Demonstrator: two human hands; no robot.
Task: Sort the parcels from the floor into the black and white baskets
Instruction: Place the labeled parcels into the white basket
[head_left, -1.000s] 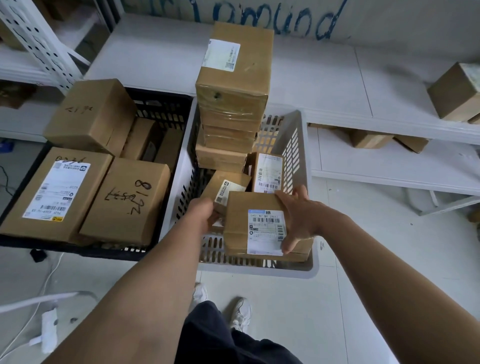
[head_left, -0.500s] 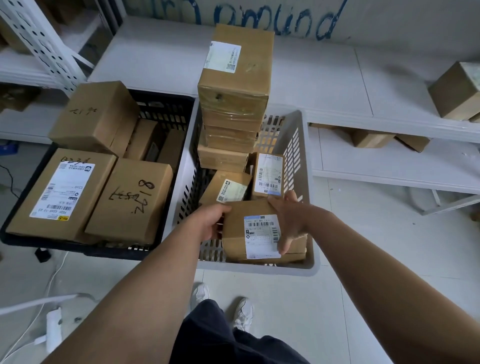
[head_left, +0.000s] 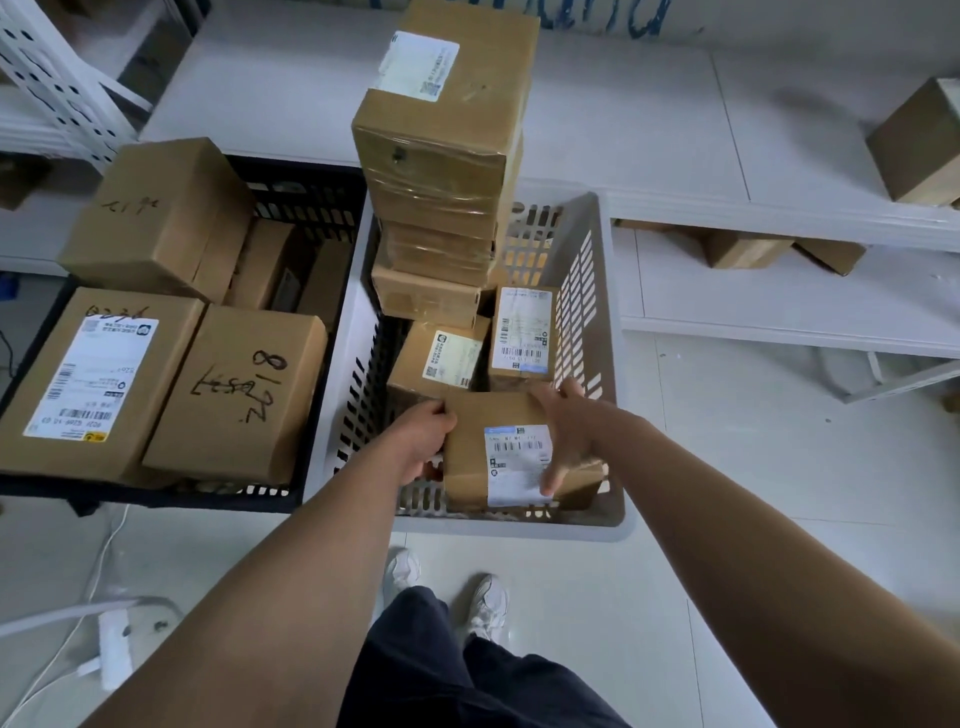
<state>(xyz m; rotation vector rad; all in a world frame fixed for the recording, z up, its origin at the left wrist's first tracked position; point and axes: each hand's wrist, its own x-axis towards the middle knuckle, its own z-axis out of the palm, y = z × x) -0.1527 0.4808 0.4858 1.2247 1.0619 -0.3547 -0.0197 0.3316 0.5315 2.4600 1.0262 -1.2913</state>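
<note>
Parcel (head_left: 488, 447): small taped carton, label up — at the near end of the white basket (head_left: 613, 514).
Left hand (head_left: 423, 441): closed on its left edge.
Right hand (head_left: 563, 431): fingers spread over the right edge and label.
Handling: probably light and stiff; tape may be slick — hold opposite edges.

The scene is lit softly and evenly from above, in a cool, rather dim cast, and no hard shadows are thrown; only a faint shade is seen under the white basket (head_left: 597, 525) on the floor (head_left: 727, 467). Mild glare is caught on the taped top parcel (head_left: 441, 130) of the stack. Straight lines are bent toward the edges by the wide lens, and the forearms nearest the camera are rendered slightly soft.
</note>
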